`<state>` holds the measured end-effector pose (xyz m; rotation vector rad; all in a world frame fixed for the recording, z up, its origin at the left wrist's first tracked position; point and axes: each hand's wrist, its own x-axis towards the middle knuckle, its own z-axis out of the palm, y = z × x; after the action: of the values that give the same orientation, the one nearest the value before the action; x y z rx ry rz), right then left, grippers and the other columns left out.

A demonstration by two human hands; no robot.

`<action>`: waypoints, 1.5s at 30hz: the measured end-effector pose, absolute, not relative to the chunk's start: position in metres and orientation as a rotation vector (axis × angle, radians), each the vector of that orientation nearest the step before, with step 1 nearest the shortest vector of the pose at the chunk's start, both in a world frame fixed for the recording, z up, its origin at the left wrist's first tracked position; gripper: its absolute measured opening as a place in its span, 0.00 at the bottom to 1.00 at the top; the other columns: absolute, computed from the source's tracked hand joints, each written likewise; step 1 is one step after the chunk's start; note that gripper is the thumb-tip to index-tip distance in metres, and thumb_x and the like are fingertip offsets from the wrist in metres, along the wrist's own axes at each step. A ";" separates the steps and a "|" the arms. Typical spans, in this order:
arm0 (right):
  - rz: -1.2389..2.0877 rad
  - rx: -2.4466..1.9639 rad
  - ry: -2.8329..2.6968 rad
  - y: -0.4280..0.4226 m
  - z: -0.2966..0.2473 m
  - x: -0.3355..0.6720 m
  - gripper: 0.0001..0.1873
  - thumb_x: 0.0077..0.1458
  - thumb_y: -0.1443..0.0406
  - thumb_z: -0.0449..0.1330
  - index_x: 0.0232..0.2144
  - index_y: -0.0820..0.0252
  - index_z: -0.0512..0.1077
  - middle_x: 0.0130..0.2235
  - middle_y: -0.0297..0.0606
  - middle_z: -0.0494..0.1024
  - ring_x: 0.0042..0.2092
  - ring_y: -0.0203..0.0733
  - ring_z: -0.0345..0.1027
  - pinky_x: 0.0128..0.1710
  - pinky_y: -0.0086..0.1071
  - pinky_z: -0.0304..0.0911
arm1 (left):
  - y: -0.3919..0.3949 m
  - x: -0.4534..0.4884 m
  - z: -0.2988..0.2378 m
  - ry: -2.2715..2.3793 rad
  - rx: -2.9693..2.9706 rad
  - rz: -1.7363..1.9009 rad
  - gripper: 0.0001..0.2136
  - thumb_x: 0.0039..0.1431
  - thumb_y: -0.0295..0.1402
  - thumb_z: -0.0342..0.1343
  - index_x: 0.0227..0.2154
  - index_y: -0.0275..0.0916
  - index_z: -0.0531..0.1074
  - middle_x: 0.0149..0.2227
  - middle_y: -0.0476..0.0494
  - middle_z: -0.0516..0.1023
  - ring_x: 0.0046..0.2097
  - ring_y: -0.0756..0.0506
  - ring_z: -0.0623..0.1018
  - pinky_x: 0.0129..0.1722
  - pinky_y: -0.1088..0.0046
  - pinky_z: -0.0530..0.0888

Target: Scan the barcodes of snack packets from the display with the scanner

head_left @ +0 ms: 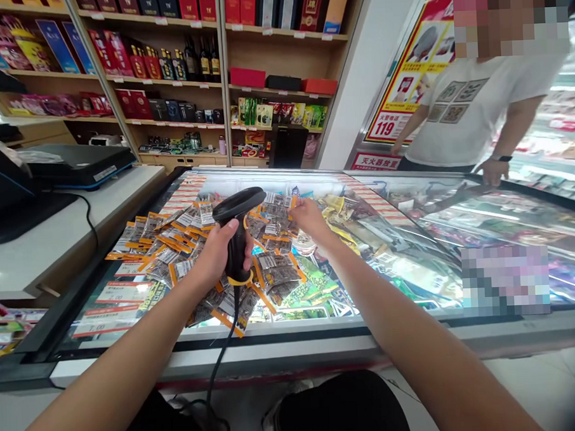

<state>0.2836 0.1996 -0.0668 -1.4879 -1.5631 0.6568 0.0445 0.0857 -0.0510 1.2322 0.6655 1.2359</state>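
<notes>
A black handheld barcode scanner [240, 203] with an orange trim ring is gripped upright in my left hand [218, 249], thumb along its handle. Its cable hangs over the near edge of a glass-topped freezer [217, 349]. Many small clear packets with orange edges and printed labels [278, 270] lie spread and overlapping on the glass, around and beneath the scanner. My right hand [311, 219] is closed at the far right of the pile, its fingertips pinching the orange edge of a packet [293, 206]. The fingertips are partly hidden.
Left stands a counter [13, 265] with a black scale [80, 162]. Shelves [167, 81] of boxes and bottles line the back. Far right, a person in a white shirt [474, 118] rests a hand on another freezer [501, 200]. Price labels [112, 296] lie under the glass.
</notes>
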 end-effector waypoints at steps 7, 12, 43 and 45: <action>0.422 -1.059 -1.450 0.173 -0.036 0.317 0.12 0.57 0.58 0.66 0.40 0.59 0.78 0.40 0.42 0.84 0.40 0.46 0.77 0.44 0.39 0.71 | 0.077 0.047 -0.045 0.747 1.380 1.104 0.23 0.62 0.57 0.58 0.35 0.39 0.68 0.23 0.46 0.78 0.18 0.48 0.74 0.19 0.73 0.70; 0.222 -0.954 -1.403 0.152 -0.041 0.320 0.07 0.60 0.60 0.67 0.38 0.56 0.80 0.39 0.39 0.84 0.40 0.44 0.77 0.43 0.40 0.73 | 0.066 0.049 -0.044 0.770 1.434 0.977 0.22 0.66 0.56 0.56 0.41 0.39 0.66 0.27 0.45 0.80 0.21 0.47 0.77 0.21 0.73 0.72; 0.265 -1.519 -1.398 0.188 -0.057 0.398 0.07 0.52 0.64 0.68 0.35 0.59 0.80 0.35 0.45 0.84 0.40 0.53 0.80 0.45 0.45 0.74 | 0.074 0.046 -0.044 0.776 1.311 1.074 0.24 0.64 0.58 0.53 0.42 0.39 0.68 0.22 0.48 0.77 0.18 0.48 0.72 0.19 0.74 0.70; 0.205 -1.695 -1.352 0.196 -0.065 0.426 0.08 0.51 0.64 0.68 0.35 0.59 0.80 0.35 0.46 0.83 0.41 0.55 0.80 0.47 0.46 0.72 | 0.076 0.045 -0.043 0.788 1.266 1.092 0.25 0.62 0.58 0.53 0.43 0.39 0.69 0.22 0.49 0.76 0.18 0.48 0.72 0.18 0.73 0.69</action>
<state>0.4257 0.1963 -0.0646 -1.6955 -1.3521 0.2050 0.0449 0.0759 -0.0430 1.2655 0.7881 1.0922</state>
